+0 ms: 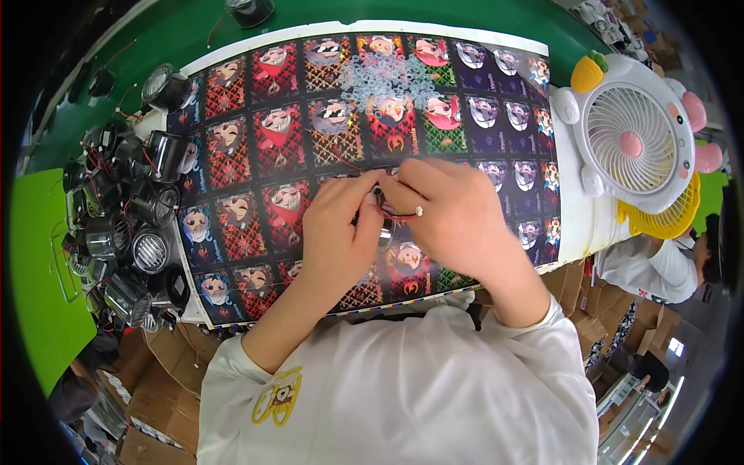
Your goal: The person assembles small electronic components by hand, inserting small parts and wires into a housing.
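Observation:
Both my hands meet over the printed sheet, closed around a small wired cylindrical unit (386, 234), mostly hidden by my fingers. My left hand (339, 226) grips it from the left, thumb and forefinger pinched near its dark top. From the other side my right hand (453, 215) bends its fingers over the same spot. Red and black wires (401, 215) run out under the right fingers to a white plug (419, 211). Another thin red wire (350, 164) extends beyond the left fingertips. Just past the hands lies a heap of small clear rings (387, 81).
Several dark cylindrical units with grilles and wires (151, 249) are piled at the left, by a bright green panel (46, 271). The printed sheet (240, 182) covers the table. A white fan (632, 136) and a yellow fan (665, 213) stand right. Cardboard boxes (167, 395) sit below.

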Demonstrator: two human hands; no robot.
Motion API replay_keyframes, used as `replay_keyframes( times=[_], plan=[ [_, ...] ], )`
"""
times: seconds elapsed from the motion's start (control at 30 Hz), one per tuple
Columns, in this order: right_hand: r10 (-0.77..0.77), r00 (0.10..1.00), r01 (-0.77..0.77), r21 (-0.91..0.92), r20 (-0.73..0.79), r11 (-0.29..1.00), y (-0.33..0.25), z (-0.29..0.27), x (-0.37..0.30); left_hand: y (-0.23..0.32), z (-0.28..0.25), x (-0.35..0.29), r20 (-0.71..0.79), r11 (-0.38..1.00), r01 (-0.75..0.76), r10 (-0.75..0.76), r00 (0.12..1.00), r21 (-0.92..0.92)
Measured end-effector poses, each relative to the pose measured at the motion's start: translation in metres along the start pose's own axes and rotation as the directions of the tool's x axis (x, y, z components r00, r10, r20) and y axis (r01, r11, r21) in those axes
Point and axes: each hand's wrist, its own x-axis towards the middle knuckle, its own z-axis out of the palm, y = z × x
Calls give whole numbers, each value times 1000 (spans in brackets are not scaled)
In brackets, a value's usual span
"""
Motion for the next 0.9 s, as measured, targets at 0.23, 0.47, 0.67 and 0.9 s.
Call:
replay_keyframes(
  times=[0.23,0.47,0.67,0.9],
  plan=[
    [12,997,-14,29,75,999,6,-8,6,1,2,1,-32,997,51,-53,998,-58],
    [-154,977,147,60,146,987,22,-17,17,1,0,0,7,994,54,-54,999,-98],
    [-34,902,44,-13,430,999,17,-26,34,-5,-1,-1,14,992,83,-82,997,-96],
    [474,879,-477,61,48,877,47,10,-30,-6,-13,-18,41,923,222,-221,974,-315]
  ],
)
